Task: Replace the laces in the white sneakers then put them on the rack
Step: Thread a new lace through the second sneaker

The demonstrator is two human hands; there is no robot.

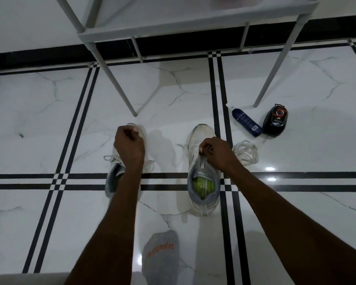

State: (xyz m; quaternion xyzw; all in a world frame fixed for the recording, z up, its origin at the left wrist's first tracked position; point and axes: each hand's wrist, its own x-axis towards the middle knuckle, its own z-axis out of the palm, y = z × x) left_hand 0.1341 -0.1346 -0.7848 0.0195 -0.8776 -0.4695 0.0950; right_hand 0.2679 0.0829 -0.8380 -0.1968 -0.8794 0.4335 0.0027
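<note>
Sneakers, two white ones, sit side by side on the tiled floor (49,112), toes pointing toward the rack (185,27) just beyond them. Left sneaker (113,177) is mostly hidden under the left hand (128,146) and forearm, though you can see its grey collar and lace loops sticking out on both sides. That hand is curled into a loose fist over the toe end; can't tell if it's actually pinching anything, the fingers are turned away from the camera.

Right sneaker (202,182) shows more: grey lining, a green insole, scuffed toe. The right hand (218,152) is down at the top of the tongue with fingertips bunched together, pinching what looks like a lace end by the upper eyelets.

A loose white lace (246,153) lies in a tangled pile just right of that shoe, close to the right wrist. Further up are a dark blue spray bottle (246,122) lying on its side and a black shoe polish container (275,121) right beside it, near one rack leg. A grey socked foot (161,256) pokes in at the bottom.
</note>
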